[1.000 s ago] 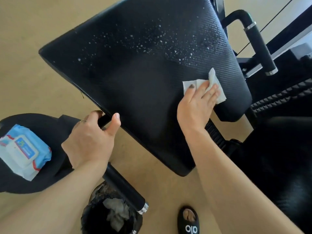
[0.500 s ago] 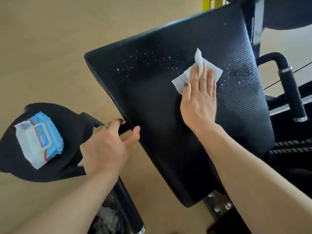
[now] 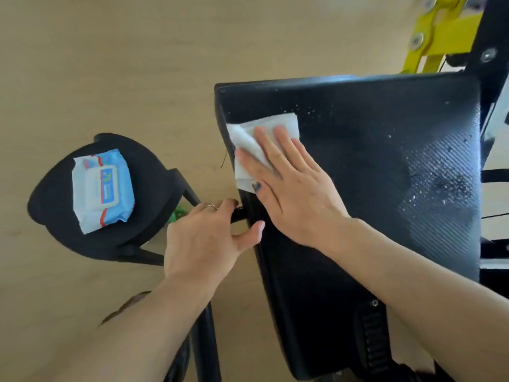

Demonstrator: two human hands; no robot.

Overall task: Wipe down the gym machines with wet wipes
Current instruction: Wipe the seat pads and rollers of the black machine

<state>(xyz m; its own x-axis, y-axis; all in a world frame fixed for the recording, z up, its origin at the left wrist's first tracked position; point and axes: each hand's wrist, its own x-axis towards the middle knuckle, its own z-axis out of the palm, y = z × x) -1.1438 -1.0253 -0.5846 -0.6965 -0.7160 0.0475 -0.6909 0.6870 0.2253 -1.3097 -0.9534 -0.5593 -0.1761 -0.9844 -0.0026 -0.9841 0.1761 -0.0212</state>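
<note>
A large black padded machine pad (image 3: 371, 166) fills the right half of the view, with white droplets scattered on its upper and right parts. My right hand (image 3: 289, 186) lies flat on the pad's upper left corner and presses a white wet wipe (image 3: 248, 136) against it. My left hand (image 3: 203, 238) grips the pad's left edge just below, fingers curled around a black bar behind it and thumb on the pad's face. A blue and white pack of wet wipes (image 3: 102, 188) lies on a small round black seat (image 3: 55, 216) at the left.
Tan floor surrounds the machine. A yellow metal bracket (image 3: 435, 31) and the black frame (image 3: 493, 45) stand at the top right. A black tube (image 3: 203, 340) runs down under my left forearm. A ribbed black part (image 3: 374, 340) sits at the pad's lower end.
My right hand has slid the wipe leftwards across the pad, from the right side to the upper left corner. My left hand has kept its hold on the pad's edge.
</note>
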